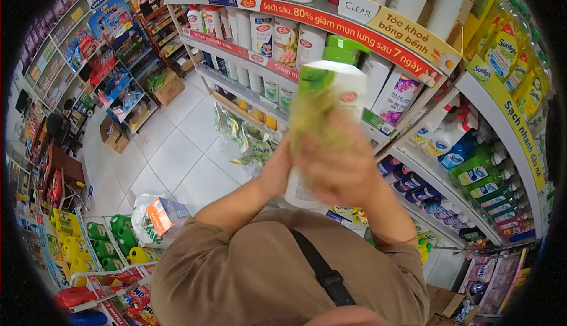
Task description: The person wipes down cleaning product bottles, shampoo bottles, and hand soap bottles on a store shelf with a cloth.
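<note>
A large white-and-green bottle (pixel 339 84) with a green cap is held up in front of my chest, near the shelf. It is blurred by motion, and its label cannot be read. My right hand (pixel 339 163) is wrapped across the front of the bottle, its fingers smeared. From the left side my left hand (pixel 279 166) grips the same bottle, with most of its fingers hidden behind it. Just beyond stand similar white bottles (pixel 285 39) with red logos, on the shelf under a red promotional strip (pixel 331 19).
Yellow dish soap bottles (pixel 502 54) fill the shelf on the right, above green bottles (pixel 475 172). A plastic bag with an orange box (pixel 167 215) sits at the lower left, beside green and yellow jugs (pixel 109 246). Cartons (pixel 114 135) stand on the tiled floor (pixel 177 155).
</note>
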Demonstrator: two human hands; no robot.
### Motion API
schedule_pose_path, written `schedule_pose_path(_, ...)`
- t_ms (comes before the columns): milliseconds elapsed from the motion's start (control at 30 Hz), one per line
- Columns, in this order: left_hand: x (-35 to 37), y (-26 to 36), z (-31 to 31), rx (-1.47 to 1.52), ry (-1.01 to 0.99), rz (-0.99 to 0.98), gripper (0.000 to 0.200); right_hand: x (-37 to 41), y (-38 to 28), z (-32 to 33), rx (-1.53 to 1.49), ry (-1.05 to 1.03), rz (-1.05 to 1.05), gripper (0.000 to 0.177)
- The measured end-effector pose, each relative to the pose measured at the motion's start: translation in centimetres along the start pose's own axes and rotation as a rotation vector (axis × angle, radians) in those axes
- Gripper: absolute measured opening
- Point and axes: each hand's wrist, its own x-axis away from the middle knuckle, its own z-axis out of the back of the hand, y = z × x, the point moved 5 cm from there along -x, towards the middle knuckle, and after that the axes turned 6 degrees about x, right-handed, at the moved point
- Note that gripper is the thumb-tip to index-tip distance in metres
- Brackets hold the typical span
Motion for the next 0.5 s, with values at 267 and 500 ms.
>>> schedule_pose_path(267,0.0,0.8,1.7,0.501,0.013,-0.163,0.085,3.7,0.6,-1.7,-0.234,0.122,-0.003,0.051)
schedule_pose_path(500,0.9,3.6,-1.6,0.135,-0.269,-0.035,0.104,0.5,1.1,2.4,-0.116,0.294,-0.213,0.068)
